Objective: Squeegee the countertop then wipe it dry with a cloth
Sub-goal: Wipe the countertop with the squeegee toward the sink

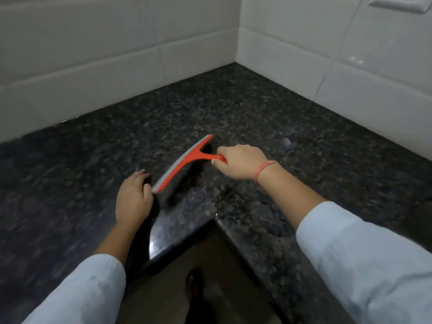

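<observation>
Right hand [238, 161] wrapped tight around the handle of the orange plastic squeegee with the grey rubber blade [184, 163] — fingers closed fully on it, a thin orange band [265, 170] round the wrist. The blade lies slantwise on the dark speckled granite bench [233, 106], near the inner front corner where the two runs of the L-shaped top meet, its far tip pointing toward the back corner, its near tip almost at the left hand [134, 199]. That left hand rests palm down on the bench just beside the blade's near end, fingers curled loosely, holding nothing. Wet patches shine on the stone — one close to the front edge below the left hand, another glinting beyond the right hand. Both arms wear pale blue sleeves [364, 258]. White tiled wall [117, 57] runs along both back edges. Down past the front edge, a sandalled foot [194, 284] shows on the floor, dim and blurred.
</observation>
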